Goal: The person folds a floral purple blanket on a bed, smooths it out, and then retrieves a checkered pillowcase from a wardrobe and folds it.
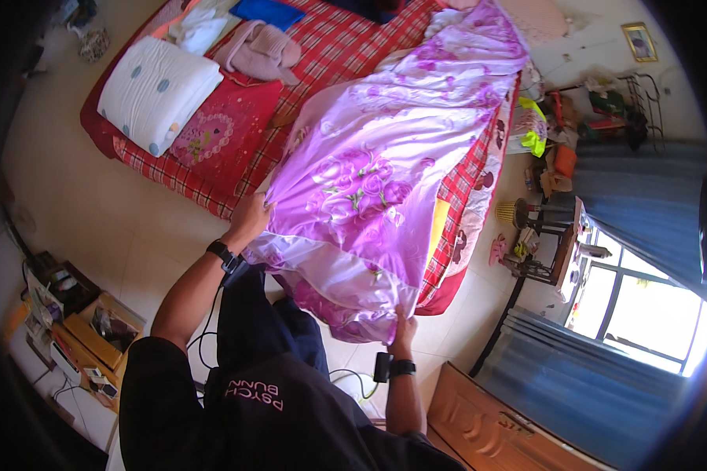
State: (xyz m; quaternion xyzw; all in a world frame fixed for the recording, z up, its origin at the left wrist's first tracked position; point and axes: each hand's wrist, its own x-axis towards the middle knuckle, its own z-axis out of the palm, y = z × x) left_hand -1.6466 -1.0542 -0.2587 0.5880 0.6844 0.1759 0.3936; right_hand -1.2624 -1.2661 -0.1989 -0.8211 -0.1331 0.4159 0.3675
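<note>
A shiny purple and white sheet (pixel 416 149) with a rose print stretches from my hands up across the right part of the bed (pixel 322 47). My left hand (pixel 250 221) is closed on its near left corner. At the near right corner, my right hand (pixel 402 334) has its fingers closed on the edge. Between my hands the near end of the sheet hangs in folds past the foot of the bed, in front of my legs. Red plaid bedding and a strip of yellow cloth (pixel 439 228) show along the sheet's right side.
On the bed's left lie a folded white quilt (pixel 159 94), a red embroidered cloth (pixel 224 137), a pink folded garment (pixel 258 51) and a blue cloth (pixel 267 12). A wooden table (pixel 554 255) stands right, by a curtained window. An open box (pixel 110 322) sits at left.
</note>
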